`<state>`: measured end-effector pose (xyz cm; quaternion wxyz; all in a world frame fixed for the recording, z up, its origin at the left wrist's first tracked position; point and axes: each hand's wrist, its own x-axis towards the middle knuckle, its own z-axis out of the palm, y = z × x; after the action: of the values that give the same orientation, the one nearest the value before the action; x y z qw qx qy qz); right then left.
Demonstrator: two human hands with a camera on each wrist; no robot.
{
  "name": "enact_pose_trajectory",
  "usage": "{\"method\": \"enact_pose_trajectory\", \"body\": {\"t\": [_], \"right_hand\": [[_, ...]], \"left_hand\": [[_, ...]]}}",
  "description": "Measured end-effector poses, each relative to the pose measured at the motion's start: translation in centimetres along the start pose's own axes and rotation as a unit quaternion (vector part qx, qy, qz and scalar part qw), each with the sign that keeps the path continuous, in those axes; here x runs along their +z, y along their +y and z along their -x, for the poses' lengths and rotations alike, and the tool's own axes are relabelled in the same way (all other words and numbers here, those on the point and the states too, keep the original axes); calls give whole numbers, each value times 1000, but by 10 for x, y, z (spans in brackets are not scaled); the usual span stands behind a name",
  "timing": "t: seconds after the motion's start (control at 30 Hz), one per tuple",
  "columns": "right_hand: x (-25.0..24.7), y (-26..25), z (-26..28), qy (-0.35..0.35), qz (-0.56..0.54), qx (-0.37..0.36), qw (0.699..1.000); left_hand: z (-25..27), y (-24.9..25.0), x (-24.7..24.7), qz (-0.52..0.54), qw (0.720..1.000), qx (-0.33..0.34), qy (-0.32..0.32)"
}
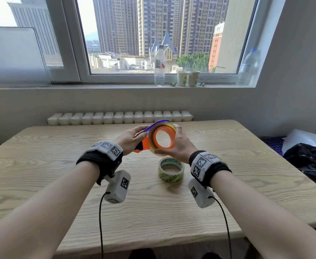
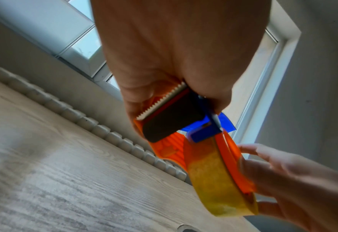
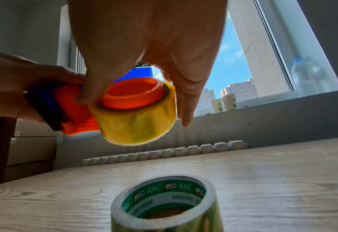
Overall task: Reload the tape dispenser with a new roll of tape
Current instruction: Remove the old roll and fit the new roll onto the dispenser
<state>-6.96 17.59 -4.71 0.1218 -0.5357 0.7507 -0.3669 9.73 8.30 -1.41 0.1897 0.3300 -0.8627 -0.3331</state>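
Nearest the head camera, a green-printed tape roll waits on the wooden table, while at its 12 o'clock the left hand grips the orange dispenser and the right hand pinches its thin yellowish roll, apparently half off the hub, so reloading seems barely begun.

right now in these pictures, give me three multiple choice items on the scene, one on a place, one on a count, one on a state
1. Where is the green-printed tape roll?
A. flat on the table
B. on the windowsill
C. in the left hand

2. How many paper cups stand on the windowsill?
A. one
B. two
C. four

3. What sits on the orange dispenser hub?
A. nothing
B. a yellowish tape roll
C. a paper cup

Answers:
1. A, it lies hole up on the wood below the hands.
2. B, the head view shows a pair beside the bottle.
3. B, the right hand grips it while the left hand holds the dispenser.
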Motion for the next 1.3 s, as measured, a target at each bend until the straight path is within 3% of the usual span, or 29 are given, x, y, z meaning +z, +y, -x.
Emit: {"method": "enact_pose_trajectory", "body": {"t": [0.1,0.2,0.4,0.5,0.57,0.63,0.7,0.8,0.93,1.13,1.3], "right_hand": [[-9,-5,-2,1,57,15,998],[-16,-8,-5,-1,140,-24,990],[-19,-14,-3,16,183,-61,981],[-18,-14,-2,30,176,-59,982],[-17,-13,-4,42,158,-46,986],[-17,-11,-5,49,133,-26,990],[-17,-10,-6,51,107,-3,993],[-13,-11,-10,46,66,22,996],[-6,-17,-15,44,-71,53,995],[3,-20,-16,10,-179,89,980],[4,-21,-18,-10,-217,110,970]], "left_hand": [[4,7,-1,-75,997,0,-16],[8,13,0,-123,992,-4,-39],[6,10,1,-111,991,-8,-71],[4,9,0,-33,997,-25,-59],[2,7,-4,121,989,-80,-30],[2,2,-11,288,949,-126,-7],[1,-3,-17,379,914,-143,9],[0,-8,-17,398,904,-156,-6],[5,-6,-6,366,914,-143,-102],[6,1,1,466,866,-79,-162],[2,4,4,493,849,-70,-176]]}}
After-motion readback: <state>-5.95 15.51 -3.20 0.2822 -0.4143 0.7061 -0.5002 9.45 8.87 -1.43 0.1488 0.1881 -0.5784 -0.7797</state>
